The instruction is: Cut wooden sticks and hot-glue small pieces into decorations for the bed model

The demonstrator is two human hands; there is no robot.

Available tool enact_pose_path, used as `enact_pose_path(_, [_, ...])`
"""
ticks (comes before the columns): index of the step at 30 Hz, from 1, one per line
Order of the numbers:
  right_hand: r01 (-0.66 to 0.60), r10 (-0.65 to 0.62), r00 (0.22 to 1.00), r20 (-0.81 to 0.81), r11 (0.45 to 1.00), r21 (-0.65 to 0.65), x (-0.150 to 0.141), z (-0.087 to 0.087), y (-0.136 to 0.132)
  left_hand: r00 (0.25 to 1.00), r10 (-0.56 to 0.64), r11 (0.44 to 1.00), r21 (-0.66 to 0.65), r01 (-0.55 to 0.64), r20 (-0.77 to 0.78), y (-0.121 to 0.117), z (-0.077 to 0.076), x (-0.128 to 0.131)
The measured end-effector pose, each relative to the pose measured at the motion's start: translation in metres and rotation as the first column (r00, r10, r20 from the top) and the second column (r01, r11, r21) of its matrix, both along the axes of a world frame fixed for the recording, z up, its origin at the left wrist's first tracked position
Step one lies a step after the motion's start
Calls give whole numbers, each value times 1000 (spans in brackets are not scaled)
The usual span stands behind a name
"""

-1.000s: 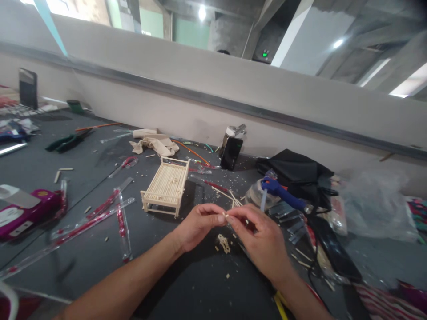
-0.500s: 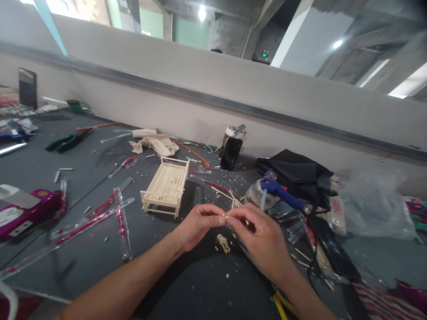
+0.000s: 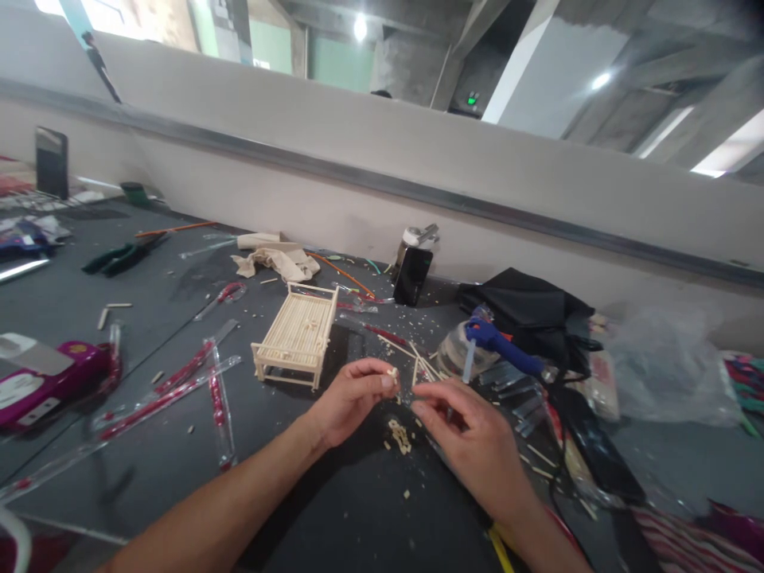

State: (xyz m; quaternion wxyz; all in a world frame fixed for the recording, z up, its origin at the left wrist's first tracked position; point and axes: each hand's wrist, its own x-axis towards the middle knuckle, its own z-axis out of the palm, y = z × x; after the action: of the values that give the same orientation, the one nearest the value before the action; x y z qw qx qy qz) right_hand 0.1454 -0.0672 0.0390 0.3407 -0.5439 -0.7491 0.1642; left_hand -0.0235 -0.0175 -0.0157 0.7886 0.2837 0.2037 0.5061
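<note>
My left hand (image 3: 359, 398) pinches a small pale wooden piece (image 3: 392, 374) between thumb and forefinger; its exact shape is too small to tell. Just to the right, my right hand (image 3: 462, 418) has thumb and forefinger a little apart, with nothing visible between them. Below both hands lies a little pile of short cut wooden pieces (image 3: 399, 438). Longer thin wooden sticks (image 3: 423, 364) rest behind my right hand. A miniature bed made of wooden sticks (image 3: 298, 328) stands upright left of my left hand, with a few tiny bits on its slats.
Plastic-wrapped red strips (image 3: 218, 414) and a purple device (image 3: 53, 374) lie to the left. A phone (image 3: 413, 274) leans upright at the back. To the right are a blue-handled tool (image 3: 507, 346), a black bag (image 3: 525, 298) and a clear plastic bag (image 3: 674, 358).
My hands were touching at the fingertips around a small wooden piece. Now they have come apart, the right thumb and forefinger have parted, and the piece stays in my left hand.
</note>
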Motion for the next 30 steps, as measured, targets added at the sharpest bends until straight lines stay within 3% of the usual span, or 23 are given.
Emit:
enact_pose_path(10, [-8, 59, 973, 224, 975, -224, 6, -23, 8, 999, 21, 999, 25, -22, 38, 4, -3, -4])
enact_pose_path(17, [57, 35, 902, 429, 978, -199, 0, -26, 20, 997, 66, 998, 7, -67, 30, 5, -2, -3])
enact_pose_path(23, [-9, 103, 898, 427, 976, -218, -12, -24, 30, 990, 129, 992, -13, -129, 51, 7, -1, -4])
enact_pose_path(30, [-6, 95, 896, 433, 979, -203, -36, -41, 41, 991, 123, 992, -22, -122, 50, 8, -1, -5])
